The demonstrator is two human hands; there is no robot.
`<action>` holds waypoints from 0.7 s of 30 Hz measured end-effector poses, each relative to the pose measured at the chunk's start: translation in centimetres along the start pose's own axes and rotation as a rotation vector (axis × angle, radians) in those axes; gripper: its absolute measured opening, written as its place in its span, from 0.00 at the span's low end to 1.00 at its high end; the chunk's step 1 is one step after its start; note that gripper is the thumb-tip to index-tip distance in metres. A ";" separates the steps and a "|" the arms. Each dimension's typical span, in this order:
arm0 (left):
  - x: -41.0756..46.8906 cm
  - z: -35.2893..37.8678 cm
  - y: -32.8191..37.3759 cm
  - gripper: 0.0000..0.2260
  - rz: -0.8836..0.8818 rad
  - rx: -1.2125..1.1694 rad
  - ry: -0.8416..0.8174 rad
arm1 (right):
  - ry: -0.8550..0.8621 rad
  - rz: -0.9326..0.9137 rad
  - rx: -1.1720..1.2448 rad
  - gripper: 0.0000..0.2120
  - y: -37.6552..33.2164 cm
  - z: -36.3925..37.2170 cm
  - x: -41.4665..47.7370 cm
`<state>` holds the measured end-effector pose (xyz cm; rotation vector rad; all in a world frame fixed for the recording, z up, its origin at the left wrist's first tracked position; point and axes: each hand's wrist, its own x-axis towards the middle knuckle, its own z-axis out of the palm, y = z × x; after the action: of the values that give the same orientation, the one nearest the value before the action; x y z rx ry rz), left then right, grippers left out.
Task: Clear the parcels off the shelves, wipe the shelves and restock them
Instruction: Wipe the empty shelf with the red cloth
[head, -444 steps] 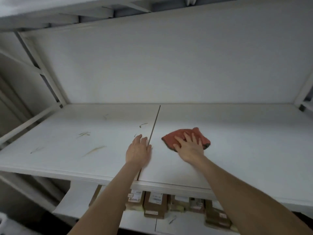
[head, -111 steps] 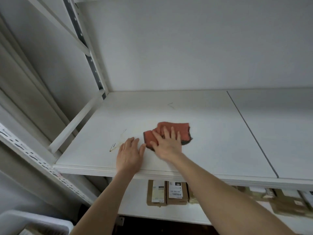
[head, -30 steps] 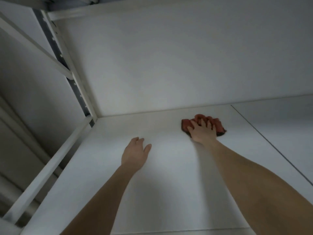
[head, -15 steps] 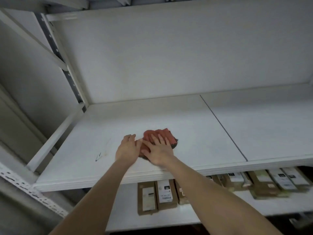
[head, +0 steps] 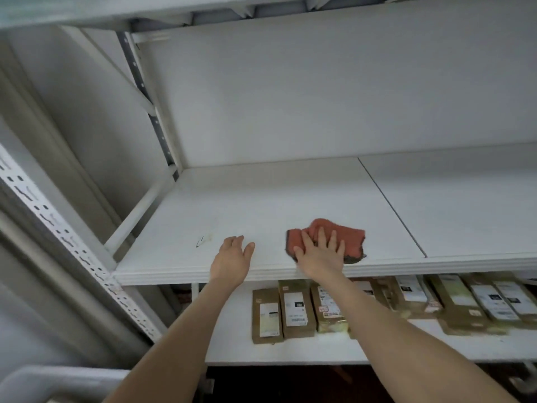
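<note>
A white shelf fills the middle of the view and carries no parcels. A crumpled red cloth lies near its front edge. My right hand presses flat on the cloth's left part with straight, spread fingers. My left hand rests flat on the bare shelf about a hand's width left of the cloth, holding nothing. A small dark scuff mark shows on the shelf left of my left hand.
Several brown cardboard parcels with white labels lie in a row on the lower shelf. A perforated white upright stands at the left front. A seam splits the shelf board.
My right hand has slid the cloth to the right, away from my left hand, which stays flat near the front edge. The view has dropped, showing more of the lower shelf.
</note>
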<state>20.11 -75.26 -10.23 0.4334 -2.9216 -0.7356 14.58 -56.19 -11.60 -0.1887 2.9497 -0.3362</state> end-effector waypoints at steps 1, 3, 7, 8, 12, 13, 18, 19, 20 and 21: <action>-0.1 -0.4 -0.6 0.23 -0.003 -0.013 0.013 | -0.012 -0.063 -0.011 0.28 -2.5 0.7 -0.4; -0.5 -1.3 -2.0 0.23 -0.009 -0.039 0.028 | -0.055 -0.172 -0.036 0.28 -7.1 1.9 -1.3; -0.7 -3.5 -5.2 0.22 -0.034 -0.080 0.076 | -0.134 -0.322 0.025 0.28 -12.0 2.4 -1.6; -0.6 -4.1 -6.0 0.22 -0.039 -0.078 0.087 | -0.127 -0.325 0.097 0.28 -12.2 2.1 -1.3; 0.3 -5.7 -8.0 0.22 -0.082 -0.102 0.122 | 0.065 -0.134 0.282 0.27 -10.9 0.1 -0.2; 0.5 -5.7 -8.1 0.22 -0.087 -0.111 0.117 | 0.061 -0.088 0.219 0.27 -10.7 0.0 0.0; 1.3 -5.0 -7.7 0.22 -0.005 -0.131 0.044 | 0.088 -0.049 0.102 0.19 -12.3 1.0 -0.7; 1.4 -5.0 -7.7 0.22 0.001 -0.144 0.039 | 0.102 -0.046 0.133 0.16 -12.5 0.9 -0.7; 1.6 -5.1 -7.7 0.22 0.002 -0.159 0.040 | 0.110 -0.038 0.190 0.14 -12.7 0.7 -0.7; 1.8 -5.4 -7.9 0.22 0.002 -0.175 0.049 | 0.108 -0.013 0.286 0.12 -12.9 0.2 -0.7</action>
<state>21.20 -84.84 -9.22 0.4242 -2.7817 -0.9570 16.63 -68.65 -8.67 -0.1563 2.9605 -0.7860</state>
